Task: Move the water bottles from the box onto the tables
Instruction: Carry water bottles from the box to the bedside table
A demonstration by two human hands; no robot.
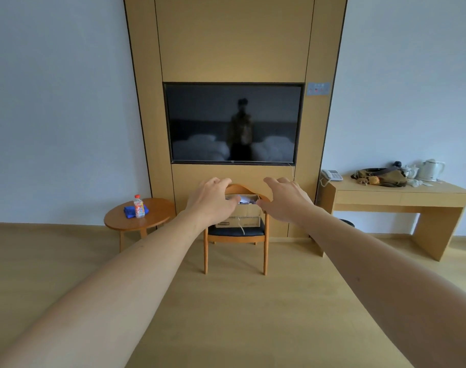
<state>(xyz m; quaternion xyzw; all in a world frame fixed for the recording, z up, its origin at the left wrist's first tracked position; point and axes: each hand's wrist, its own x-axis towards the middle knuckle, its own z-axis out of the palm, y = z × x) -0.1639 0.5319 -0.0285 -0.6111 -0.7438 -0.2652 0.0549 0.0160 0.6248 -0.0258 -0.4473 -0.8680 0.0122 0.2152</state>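
From the head camera, both arms reach out in front. The left hand (213, 200) and the right hand (286, 201) are empty, with the fingers spread and a little bent. They hold nothing.

Between the two hands, and farther off than the fingertips, sits the brown cardboard box (244, 215). It rests on the dark seat of a wooden chair (237, 235). The box looks open at the top. Something pale shows inside, just past the left thumb, but it is too small to tell if it is bottles.

Off to the left of the left fingers, well apart, stands a round wooden table (152, 216). On it are one clear plastic water bottle with a red cap (139, 207) and a blue cloth (129, 211), touching each other. Far to the right of the right fingers is a long light wooden desk (396, 193).

To do this step well, I think the person should step closer first. Then they should reach down into the box from above and grip one bottle around its middle.
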